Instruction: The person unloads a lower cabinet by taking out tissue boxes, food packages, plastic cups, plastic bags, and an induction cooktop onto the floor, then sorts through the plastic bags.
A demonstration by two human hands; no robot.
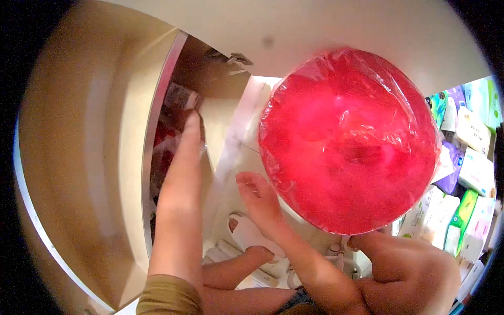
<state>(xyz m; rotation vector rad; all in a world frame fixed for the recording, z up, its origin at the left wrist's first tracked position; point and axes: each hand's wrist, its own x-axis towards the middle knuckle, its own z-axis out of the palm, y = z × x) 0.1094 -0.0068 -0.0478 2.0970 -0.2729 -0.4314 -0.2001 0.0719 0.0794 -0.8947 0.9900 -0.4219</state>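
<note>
My left arm reaches through the open front of a dark cabinet [168, 121], and my left hand [193, 122] is inside. Its fingers are mostly hidden and blurred beside a clear plastic packet [179, 97], so their grip does not show. Low in the middle, my right hand [257, 194] hangs with loosely extended fingers and holds nothing. Just right of it stands a large round red object [346, 142] covered in shiny clear plastic; its kind cannot be made out. Reddish items in plastic [161, 155] lie deeper in the cabinet.
A wide tan cabinet door [84, 147] swings out at the left, with a metal hinge [240, 59] near the top of the opening. Several tissue packs [475, 128] are stacked at the right. My sandalled foot [252, 233] is on the floor below.
</note>
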